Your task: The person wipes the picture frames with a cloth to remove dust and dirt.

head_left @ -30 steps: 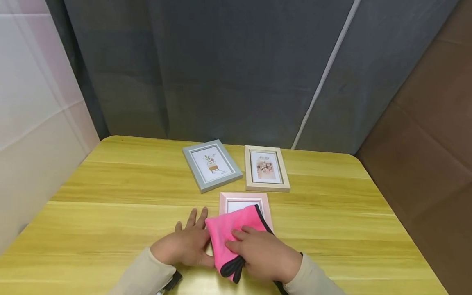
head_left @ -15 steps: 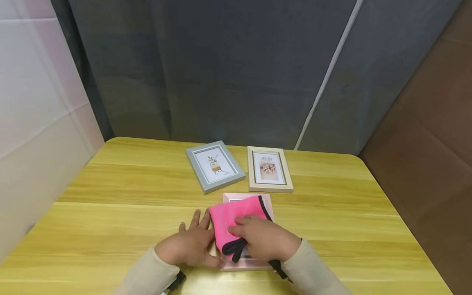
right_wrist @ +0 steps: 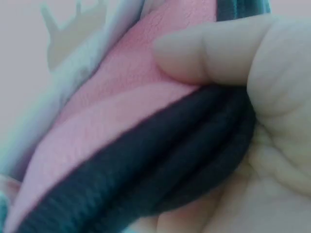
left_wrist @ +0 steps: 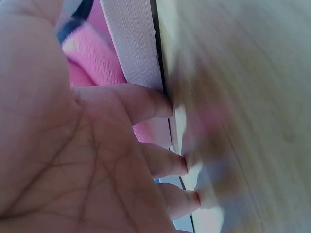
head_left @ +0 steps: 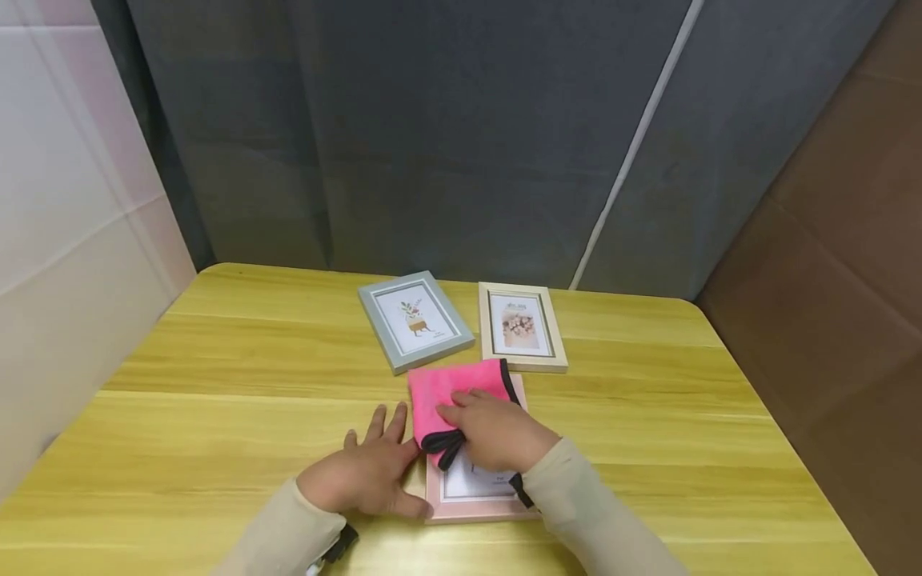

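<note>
A folded pink cloth with black edging [head_left: 439, 392] covers the far part of a pink picture frame [head_left: 475, 510] lying flat on the table. My right hand [head_left: 497, 432] holds the cloth against the frame. In the right wrist view a digit presses on the pink fabric [right_wrist: 121, 82], and the stacked black edges run into the palm. My left hand [head_left: 367, 480] is spread at the frame's left side, thumb by its near left corner. In the left wrist view the left fingers reach over the frame's side [left_wrist: 133, 43] toward the table.
Beyond the pink frame lie a grey-blue picture frame [head_left: 385, 332], turned at an angle, and a cream picture frame [head_left: 524, 364]. The yellow wood-grain table [head_left: 230, 384] ends at a dark fabric backdrop [head_left: 446, 144].
My right hand has slid the cloth away from me across the pink frame, from its near part to its far end, uncovering the near part. The left hand has stayed by the frame's left side.
</note>
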A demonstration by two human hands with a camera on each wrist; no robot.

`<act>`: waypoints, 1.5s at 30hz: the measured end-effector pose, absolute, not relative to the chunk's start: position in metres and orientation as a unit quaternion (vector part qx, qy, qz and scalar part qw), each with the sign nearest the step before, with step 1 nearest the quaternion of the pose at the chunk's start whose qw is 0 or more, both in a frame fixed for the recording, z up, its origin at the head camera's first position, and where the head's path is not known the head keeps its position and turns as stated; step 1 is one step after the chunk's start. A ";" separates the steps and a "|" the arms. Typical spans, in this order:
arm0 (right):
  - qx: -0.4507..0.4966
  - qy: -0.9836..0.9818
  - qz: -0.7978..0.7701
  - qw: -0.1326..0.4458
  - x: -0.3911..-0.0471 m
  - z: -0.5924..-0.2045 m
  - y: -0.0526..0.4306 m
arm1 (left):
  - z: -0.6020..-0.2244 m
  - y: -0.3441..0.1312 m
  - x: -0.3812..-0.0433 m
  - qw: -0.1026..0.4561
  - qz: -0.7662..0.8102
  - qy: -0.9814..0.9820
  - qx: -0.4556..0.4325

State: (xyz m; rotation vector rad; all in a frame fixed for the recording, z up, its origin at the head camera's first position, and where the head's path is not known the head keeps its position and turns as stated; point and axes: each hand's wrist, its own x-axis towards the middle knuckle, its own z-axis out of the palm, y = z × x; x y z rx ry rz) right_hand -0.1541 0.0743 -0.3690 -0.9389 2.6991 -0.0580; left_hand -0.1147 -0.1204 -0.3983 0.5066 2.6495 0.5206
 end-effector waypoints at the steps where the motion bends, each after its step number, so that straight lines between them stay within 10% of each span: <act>1: -0.323 0.935 -0.027 0.146 -0.158 -0.368 0.074 | -0.398 -0.120 -0.115 0.196 0.183 0.947 0.180; 13: -0.462 0.882 0.000 0.095 -0.103 -0.357 0.092 | -0.396 -0.119 -0.116 0.202 0.185 0.945 0.177; 24: -0.329 0.935 -0.033 0.125 -0.157 -0.372 0.075 | -0.395 -0.119 -0.117 0.201 0.191 0.944 0.176; 36: -0.453 0.887 -0.016 0.091 -0.106 -0.361 0.091 | -0.393 -0.118 -0.114 0.203 0.190 0.944 0.176; 45: -0.356 0.927 -0.042 0.115 -0.150 -0.377 0.079 | -0.392 -0.119 -0.113 0.196 0.193 0.945 0.177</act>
